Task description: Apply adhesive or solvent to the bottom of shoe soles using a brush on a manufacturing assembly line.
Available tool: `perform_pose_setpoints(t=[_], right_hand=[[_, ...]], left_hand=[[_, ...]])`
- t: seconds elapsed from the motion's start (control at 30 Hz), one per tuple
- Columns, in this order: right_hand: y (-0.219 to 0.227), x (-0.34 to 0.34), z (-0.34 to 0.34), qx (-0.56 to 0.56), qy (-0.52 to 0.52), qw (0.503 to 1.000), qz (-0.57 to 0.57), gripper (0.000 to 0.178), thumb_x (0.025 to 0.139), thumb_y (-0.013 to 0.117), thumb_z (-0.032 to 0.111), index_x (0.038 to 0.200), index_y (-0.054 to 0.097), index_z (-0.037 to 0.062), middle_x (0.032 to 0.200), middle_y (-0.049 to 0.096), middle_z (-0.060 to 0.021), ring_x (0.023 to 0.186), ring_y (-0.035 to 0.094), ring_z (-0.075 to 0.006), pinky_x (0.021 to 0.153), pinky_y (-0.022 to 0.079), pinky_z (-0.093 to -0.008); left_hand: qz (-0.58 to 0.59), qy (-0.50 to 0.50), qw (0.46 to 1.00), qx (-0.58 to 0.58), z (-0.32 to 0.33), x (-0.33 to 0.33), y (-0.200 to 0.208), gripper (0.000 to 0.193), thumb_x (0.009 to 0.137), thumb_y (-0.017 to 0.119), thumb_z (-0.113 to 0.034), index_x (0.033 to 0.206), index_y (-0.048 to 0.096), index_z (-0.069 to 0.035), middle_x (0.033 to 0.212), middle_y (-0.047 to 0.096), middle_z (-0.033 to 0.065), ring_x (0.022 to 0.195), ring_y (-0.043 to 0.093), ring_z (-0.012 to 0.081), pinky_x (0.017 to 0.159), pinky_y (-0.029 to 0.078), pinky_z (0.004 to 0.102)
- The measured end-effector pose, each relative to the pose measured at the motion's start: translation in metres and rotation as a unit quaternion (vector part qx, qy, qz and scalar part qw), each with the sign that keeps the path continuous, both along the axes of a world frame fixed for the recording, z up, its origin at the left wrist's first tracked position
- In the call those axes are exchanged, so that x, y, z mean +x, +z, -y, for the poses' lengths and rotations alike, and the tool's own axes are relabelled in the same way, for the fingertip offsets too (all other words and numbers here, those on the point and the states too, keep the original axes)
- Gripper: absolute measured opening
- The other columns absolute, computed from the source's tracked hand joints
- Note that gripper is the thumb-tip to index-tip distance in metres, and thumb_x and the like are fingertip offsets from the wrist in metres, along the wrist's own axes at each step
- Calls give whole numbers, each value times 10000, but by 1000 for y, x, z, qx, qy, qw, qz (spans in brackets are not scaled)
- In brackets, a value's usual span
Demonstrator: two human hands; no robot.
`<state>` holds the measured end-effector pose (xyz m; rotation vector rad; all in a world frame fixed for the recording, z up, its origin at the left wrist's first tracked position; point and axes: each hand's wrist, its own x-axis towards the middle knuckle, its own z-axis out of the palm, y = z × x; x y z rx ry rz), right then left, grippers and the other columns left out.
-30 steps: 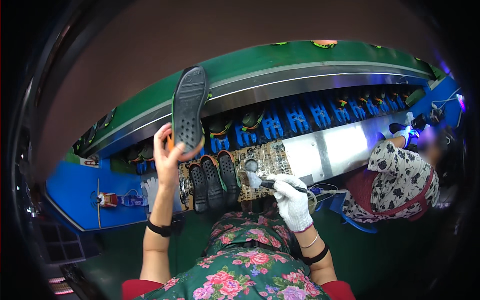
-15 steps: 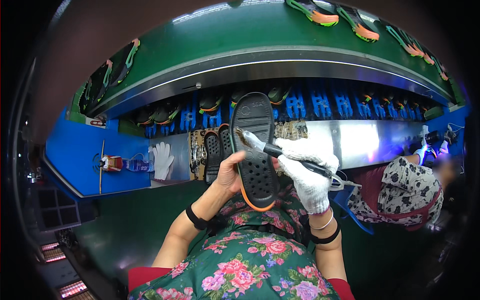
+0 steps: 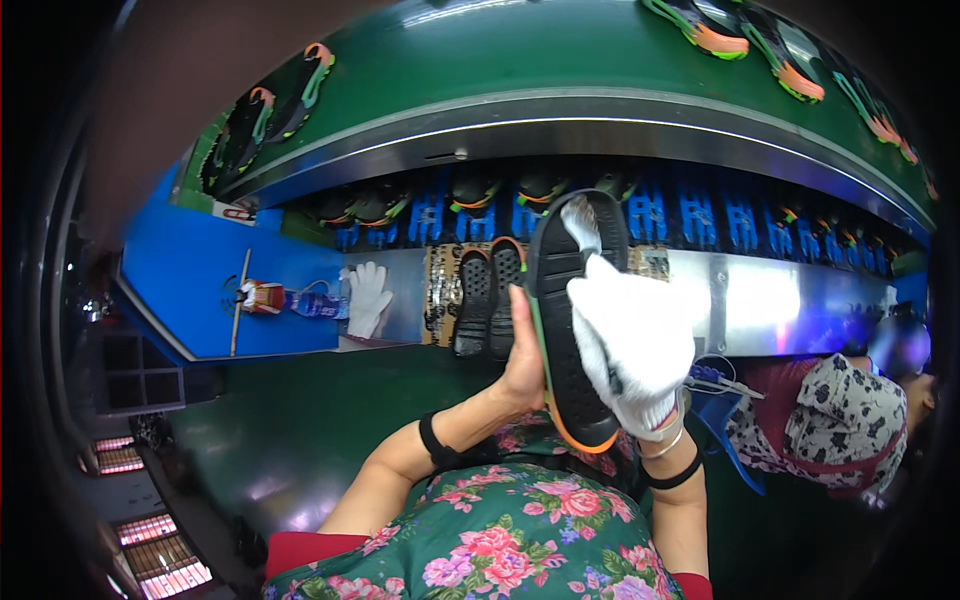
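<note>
A black shoe sole [image 3: 562,350] with an orange and green rim stands lengthwise before me, its holed part nearest my body. Bare, my left hand [image 3: 522,355] grips its left edge, thumb pointing up along the side. My right hand [image 3: 640,335], in a white knitted glove, is closed round a brush [image 3: 580,222] whose handle is mostly hidden by the glove. The pale bristles touch the sole's far end. Left of it, two more black perforated soles [image 3: 474,300] lie side by side on cardboard [image 3: 440,298].
Beyond runs a green conveyor belt [image 3: 480,75] with a metal edge, carrying colourful soles [image 3: 305,92]. Blue racks [image 3: 697,220] holding soles line the shelf below. Left are a blue table [image 3: 190,285], a bottle [image 3: 318,303] and a spare white glove [image 3: 369,298]. Another person [image 3: 850,425] sits right.
The brush has moved to the sole's far end and is more upright, with my right hand farther over the sole. My left hand has shifted to a flatter hold along the edge.
</note>
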<state>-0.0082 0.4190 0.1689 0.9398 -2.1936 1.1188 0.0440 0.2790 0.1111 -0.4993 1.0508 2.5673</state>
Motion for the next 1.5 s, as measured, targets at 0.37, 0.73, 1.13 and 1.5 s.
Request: perform_pose_setpoints(t=[0.37, 0.73, 1.13, 1.5], right_hand=[[1, 8, 2, -20, 12, 999, 25, 385, 783, 766, 10, 1160, 773, 88, 1135, 755, -127, 969, 710, -300, 832, 549, -401], [-16, 14, -4, -51, 105, 989, 89, 432, 820, 724, 76, 1252, 726, 87, 1188, 722, -137, 1061, 680, -316, 911, 545, -423], [-19, 17, -5, -82, 147, 980, 109, 411, 786, 774, 48, 1195, 750, 71, 1180, 736, -124, 1004, 704, -308, 893, 550, -412], [-29, 29, -9, -58, 187, 970, 146, 411, 783, 801, 50, 1185, 777, 131, 1192, 757, -79, 1046, 705, -259, 943, 543, -391]], left_hand=[[26, 27, 999, 27, 9, 1, 5, 1062, 902, 165, -906, 1570, 398, -113, 1528, 509, 125, 1383, 529, 298, 1168, 427, 467], [-78, 31, 933, 351, 26, -4, -50, 1064, 860, 223, -943, 1539, 442, -154, 1472, 555, 93, 1343, 543, 284, 1152, 426, 482], [19, 15, 829, 559, 36, 1, -80, 1200, 811, 223, -982, 1514, 441, -34, 1469, 556, 186, 1333, 563, 347, 1147, 437, 510], [-79, -70, 980, 167, 38, -12, -55, 1232, 763, 196, -1021, 1335, 554, 10, 1197, 674, 193, 1050, 694, 290, 921, 585, 452]])
